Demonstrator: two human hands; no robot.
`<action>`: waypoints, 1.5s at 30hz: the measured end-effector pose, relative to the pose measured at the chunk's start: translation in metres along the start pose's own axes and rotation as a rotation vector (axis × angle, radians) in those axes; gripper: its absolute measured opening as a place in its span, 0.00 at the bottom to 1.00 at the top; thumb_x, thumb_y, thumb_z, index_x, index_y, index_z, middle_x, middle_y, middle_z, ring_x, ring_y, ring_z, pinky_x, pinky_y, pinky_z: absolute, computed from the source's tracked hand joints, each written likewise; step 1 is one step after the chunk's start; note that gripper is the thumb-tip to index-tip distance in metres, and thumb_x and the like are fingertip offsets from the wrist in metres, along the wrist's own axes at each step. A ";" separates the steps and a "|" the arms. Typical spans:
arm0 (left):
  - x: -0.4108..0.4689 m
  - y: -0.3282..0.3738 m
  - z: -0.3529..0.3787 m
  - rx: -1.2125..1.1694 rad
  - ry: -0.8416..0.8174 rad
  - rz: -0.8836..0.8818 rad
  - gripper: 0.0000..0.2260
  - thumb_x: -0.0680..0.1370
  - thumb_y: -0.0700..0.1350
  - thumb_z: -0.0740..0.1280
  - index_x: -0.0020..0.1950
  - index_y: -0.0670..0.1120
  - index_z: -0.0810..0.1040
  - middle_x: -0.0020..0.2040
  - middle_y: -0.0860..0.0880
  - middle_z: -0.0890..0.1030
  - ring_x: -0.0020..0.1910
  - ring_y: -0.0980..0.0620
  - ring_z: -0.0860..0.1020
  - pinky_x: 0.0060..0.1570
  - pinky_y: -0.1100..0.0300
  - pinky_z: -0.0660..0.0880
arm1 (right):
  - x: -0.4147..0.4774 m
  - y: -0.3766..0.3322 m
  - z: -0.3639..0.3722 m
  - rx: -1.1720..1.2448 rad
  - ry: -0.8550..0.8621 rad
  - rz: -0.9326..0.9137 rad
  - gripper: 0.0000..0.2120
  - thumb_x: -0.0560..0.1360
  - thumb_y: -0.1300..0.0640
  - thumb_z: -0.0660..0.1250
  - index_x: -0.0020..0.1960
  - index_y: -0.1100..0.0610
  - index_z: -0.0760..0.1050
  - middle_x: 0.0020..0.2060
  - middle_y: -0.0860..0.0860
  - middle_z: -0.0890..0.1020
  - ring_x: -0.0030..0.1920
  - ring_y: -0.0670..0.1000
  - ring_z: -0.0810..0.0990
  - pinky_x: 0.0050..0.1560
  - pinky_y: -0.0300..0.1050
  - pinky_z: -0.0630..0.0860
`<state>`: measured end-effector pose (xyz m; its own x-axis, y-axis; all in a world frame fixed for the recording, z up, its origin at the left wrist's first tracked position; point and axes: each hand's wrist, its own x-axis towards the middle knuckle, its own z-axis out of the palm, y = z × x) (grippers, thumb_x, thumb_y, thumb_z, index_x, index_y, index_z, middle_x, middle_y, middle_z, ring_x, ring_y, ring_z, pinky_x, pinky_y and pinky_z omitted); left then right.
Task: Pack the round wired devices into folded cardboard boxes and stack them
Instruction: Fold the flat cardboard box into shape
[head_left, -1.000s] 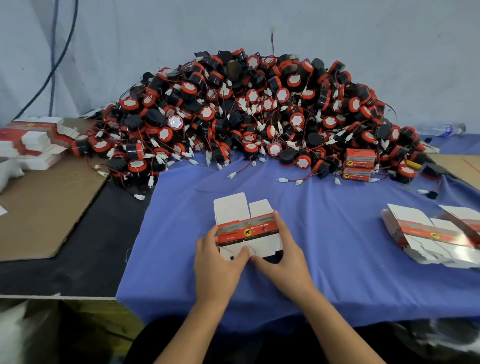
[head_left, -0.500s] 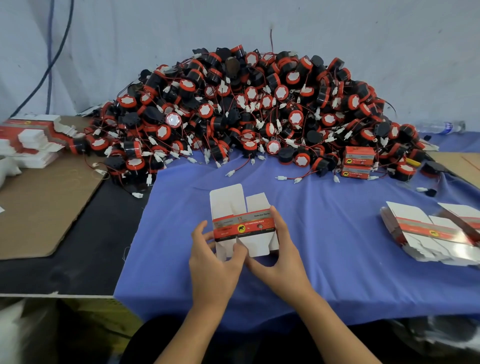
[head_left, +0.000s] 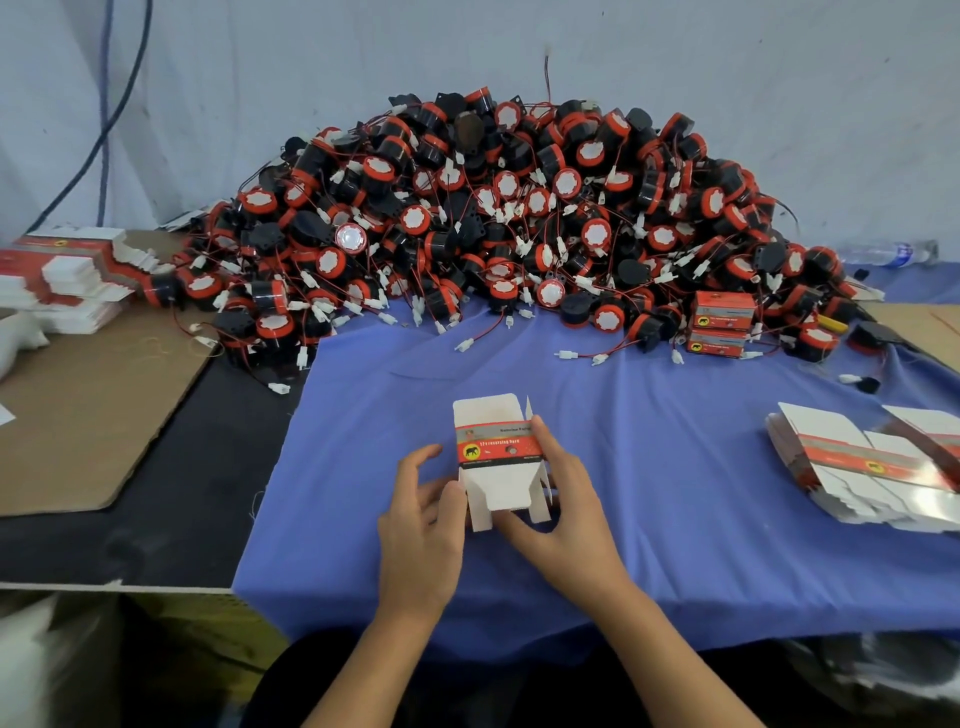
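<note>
- Half-folded box (head_left: 496, 457) over the table (head_left: 675, 545); left hand (head_left: 421, 530) pinches a bottom flap, right hand (head_left: 563, 514) grips its side.
- Risk: flap creases if forced crooked; devices pile (head_left: 519, 223) sits well behind.

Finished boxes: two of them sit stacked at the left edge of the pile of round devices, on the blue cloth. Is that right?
Not quite. The head view shows the two finished boxes stacked at the right edge of the pile of round devices, on the blue cloth. At the left edge lie flat unfolded box blanks instead.
</note>
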<state>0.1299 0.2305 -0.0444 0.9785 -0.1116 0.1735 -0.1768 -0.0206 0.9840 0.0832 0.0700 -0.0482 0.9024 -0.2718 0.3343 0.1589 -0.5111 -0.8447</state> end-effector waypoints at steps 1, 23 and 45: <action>0.002 0.000 -0.001 -0.009 0.004 -0.020 0.13 0.76 0.57 0.62 0.60 0.68 0.72 0.46 0.59 0.87 0.47 0.56 0.86 0.44 0.56 0.83 | 0.000 0.001 0.000 0.006 0.000 0.004 0.44 0.72 0.47 0.75 0.79 0.31 0.54 0.61 0.33 0.72 0.66 0.42 0.74 0.60 0.29 0.71; 0.001 0.015 -0.008 -0.016 -0.103 0.019 0.29 0.70 0.82 0.54 0.63 0.72 0.77 0.51 0.64 0.76 0.49 0.62 0.77 0.49 0.66 0.74 | -0.003 -0.017 -0.011 0.195 0.066 0.070 0.39 0.66 0.35 0.80 0.72 0.37 0.67 0.70 0.38 0.71 0.67 0.48 0.77 0.67 0.52 0.76; -0.016 0.082 -0.001 -0.225 -0.214 0.140 0.08 0.81 0.47 0.61 0.59 0.57 0.72 0.52 0.58 0.79 0.50 0.56 0.81 0.45 0.62 0.79 | -0.013 -0.092 -0.014 0.653 0.137 0.126 0.18 0.74 0.60 0.66 0.63 0.52 0.77 0.55 0.52 0.84 0.53 0.48 0.82 0.49 0.40 0.79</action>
<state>0.0999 0.2314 0.0336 0.8975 -0.3046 0.3190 -0.2568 0.2273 0.9394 0.0510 0.1085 0.0308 0.8779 -0.4198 0.2304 0.3038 0.1164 -0.9456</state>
